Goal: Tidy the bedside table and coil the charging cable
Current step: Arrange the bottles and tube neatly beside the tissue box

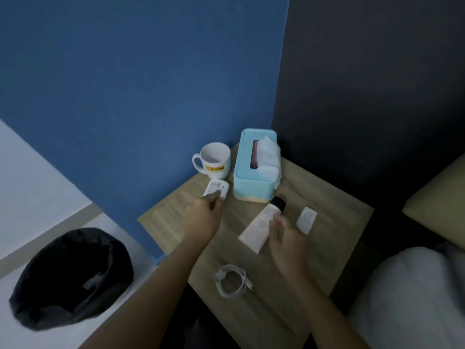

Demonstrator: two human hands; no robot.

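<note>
Left hand: left hand (205,215) reaching to the far-left part of the light wooden bedside table (334,222), fingertips (217,197) pinching the near end of the small white rectangular device with a barcode label (216,188).
Device axis: running near to far, far end pointing at the gap between the white ceramic mug (216,161) and the teal plastic tissue box (242,159), both lying just beside it.
Right hand: right hand (284,238) hovering over the neck end of the white squeeze tube with a black cap (254,230), fingers curling loosely. Touching or gripping: not showing, so cannot tell.
Tube axis: lying flat on a diagonal, cap pointing far-right toward the tissue box, crimped end pointing near-left.
Nearer hand: right 1 sitting directly above the tube, left 1 staying apart from it.
Coming move, as a judgement: probably closing across the tube's short axis just below the cap, calling for a small drop, not a reach.
Cable: thin white charging cable (232,280) lying wound in 1 loose ring at the near edge, between the 2 forearms, touching neither hand.
Others: small white flat packet (306,219) lying just right of the right hand. Black-lined round bin (70,278) standing on the floor at left.
</note>
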